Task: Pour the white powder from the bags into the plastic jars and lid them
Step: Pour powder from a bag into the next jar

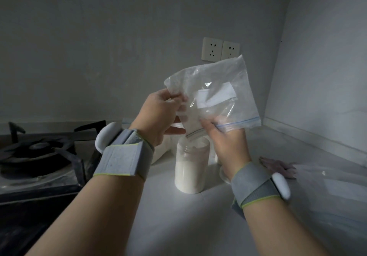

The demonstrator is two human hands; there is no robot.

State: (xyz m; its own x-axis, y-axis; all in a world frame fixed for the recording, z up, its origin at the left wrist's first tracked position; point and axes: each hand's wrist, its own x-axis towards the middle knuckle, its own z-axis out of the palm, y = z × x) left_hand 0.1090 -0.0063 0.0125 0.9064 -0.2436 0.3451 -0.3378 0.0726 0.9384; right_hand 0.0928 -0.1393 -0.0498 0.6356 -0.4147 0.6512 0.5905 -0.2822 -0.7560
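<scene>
Head view, centre of frame: left hand [164, 114] fingers [181, 107] closed in a pinch on the left edge of the zip bag [212, 96]; right hand [224, 136] fingers curled shut on the blue-striped zip edge at the bag's lower right. Bag tipped mouth-down, its lowest corner just above the open mouth of the plastic jar [191, 166]. Only a thin film of white powder visible inside the bag, so pouring judged nearly finished for this one. Jar standing upright on the table [178, 226], centre, roughly two-thirds full of powder, no lid on it.

Behind the right wrist, part of a second container and something round and clear, possibly a lid; too hidden to say. Lower right of frame: another clear bag [327, 178] lying flat, apparently emptied. Left of frame: gas stove [37, 156], dark. Upper centre: wall sockets [220, 49].

Left to do, by appearance: shaking out the last powder, lidding this jar, checking any remaining bags.
</scene>
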